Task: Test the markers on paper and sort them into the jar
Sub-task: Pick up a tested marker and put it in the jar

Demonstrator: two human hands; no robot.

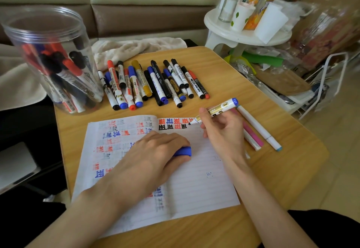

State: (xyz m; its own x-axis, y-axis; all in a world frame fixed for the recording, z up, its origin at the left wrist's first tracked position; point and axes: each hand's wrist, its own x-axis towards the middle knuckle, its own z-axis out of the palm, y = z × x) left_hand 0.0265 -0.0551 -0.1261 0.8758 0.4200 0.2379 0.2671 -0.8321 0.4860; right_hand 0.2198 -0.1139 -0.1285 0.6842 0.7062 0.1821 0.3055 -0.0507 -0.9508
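Right fingers [206,118] pinching marker [221,109], tip on paper [194,179], left fingers [175,138] curled round blue cap [184,151]

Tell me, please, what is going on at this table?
A person is testing markers. The right hand holds an uncapped marker with its tip at the top of the notebook, next to red and black test marks. The left hand rests on the page and holds a blue cap. Many loose markers lie on the table behind the notebook, and the jar on the left already holds several.
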